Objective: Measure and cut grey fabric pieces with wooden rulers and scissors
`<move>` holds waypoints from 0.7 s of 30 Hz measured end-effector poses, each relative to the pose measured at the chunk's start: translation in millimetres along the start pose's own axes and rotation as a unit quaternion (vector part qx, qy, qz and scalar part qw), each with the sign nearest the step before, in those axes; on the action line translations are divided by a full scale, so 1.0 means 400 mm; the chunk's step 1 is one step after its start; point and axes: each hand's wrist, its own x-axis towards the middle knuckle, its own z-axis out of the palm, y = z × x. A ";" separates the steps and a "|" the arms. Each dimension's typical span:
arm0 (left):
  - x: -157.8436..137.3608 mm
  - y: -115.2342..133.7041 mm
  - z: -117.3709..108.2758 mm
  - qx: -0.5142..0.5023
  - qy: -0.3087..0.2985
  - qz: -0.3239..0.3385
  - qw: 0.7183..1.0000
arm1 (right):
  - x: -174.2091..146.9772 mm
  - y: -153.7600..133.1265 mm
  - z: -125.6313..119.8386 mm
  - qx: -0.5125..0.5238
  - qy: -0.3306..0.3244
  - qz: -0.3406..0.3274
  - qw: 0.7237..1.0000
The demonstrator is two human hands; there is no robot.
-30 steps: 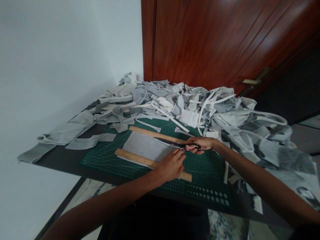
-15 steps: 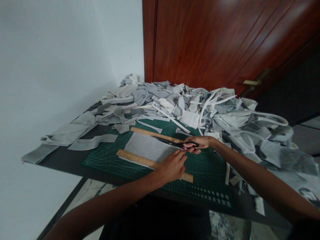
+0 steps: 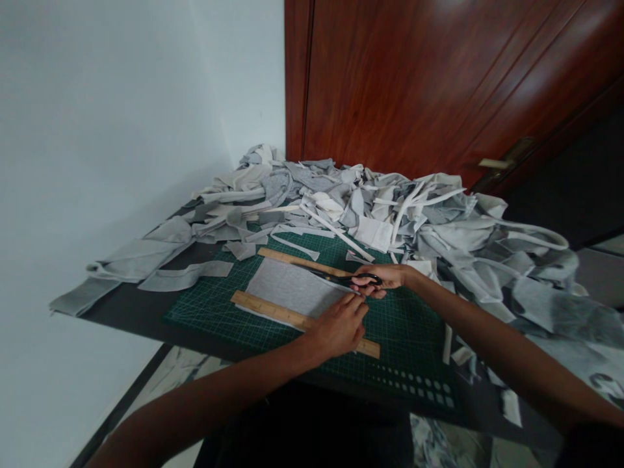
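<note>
grips black scissors point(image 3: 336, 279) in the curled right hand point(image 3: 376, 279), over grey cloth point(image 3: 292, 286) near the front edge of the worktop point(image 3: 127, 318); rests half-curled left hand point(image 3: 338, 323) across a wooden ruler point(image 3: 273, 309), cannot tell if pinching cloth.

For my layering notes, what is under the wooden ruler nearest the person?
Gray cloth shows along both sides of the ruler, green mat around them; what lies directly beneath is covered.
</note>
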 end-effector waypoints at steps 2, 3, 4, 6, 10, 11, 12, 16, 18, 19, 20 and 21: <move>0.001 0.000 -0.001 0.006 -0.001 0.003 1.000 | -0.001 -0.002 -0.001 -0.007 0.000 -0.004 1.000; 0.002 0.001 -0.002 0.009 -0.004 0.003 1.000 | -0.002 -0.003 -0.001 -0.011 0.000 -0.003 1.000; 0.002 0.001 -0.002 0.010 -0.007 0.002 1.000 | -0.004 -0.005 -0.001 -0.015 0.000 -0.001 1.000; 0.003 0.001 -0.003 0.008 -0.013 -0.001 1.000 | -0.007 -0.009 -0.002 -0.022 0.004 0.002 1.000; 0.004 0.001 -0.002 0.001 -0.018 -0.003 1.000 | -0.009 -0.011 -0.003 -0.041 0.006 0.002 0.999; 0.004 0.001 -0.001 -0.001 -0.017 -0.003 1.000 | -0.009 -0.010 -0.003 -0.045 0.006 0.002 0.999; 0.003 0.000 -0.001 -0.003 -0.016 -0.003 1.000 | -0.008 -0.008 -0.004 -0.048 0.006 0.002 0.999; 0.003 -0.001 -0.002 -0.003 -0.014 0.001 1.000 | -0.004 -0.005 -0.011 -0.048 -0.010 0.004 0.999; 0.003 0.000 -0.004 0.000 -0.017 -0.002 1.000 | -0.003 -0.007 -0.017 -0.037 -0.019 0.008 0.999; 0.003 0.000 -0.005 0.000 -0.020 -0.006 1.000 | -0.003 -0.009 -0.020 -0.028 -0.022 0.012 0.999; 0.003 0.001 -0.006 0.000 -0.023 -0.008 1.000 | -0.004 -0.011 -0.023 -0.018 -0.022 0.018 0.999; 0.003 0.001 -0.006 0.001 -0.024 -0.008 1.000 | -0.005 -0.013 -0.026 -0.009 -0.021 0.024 0.999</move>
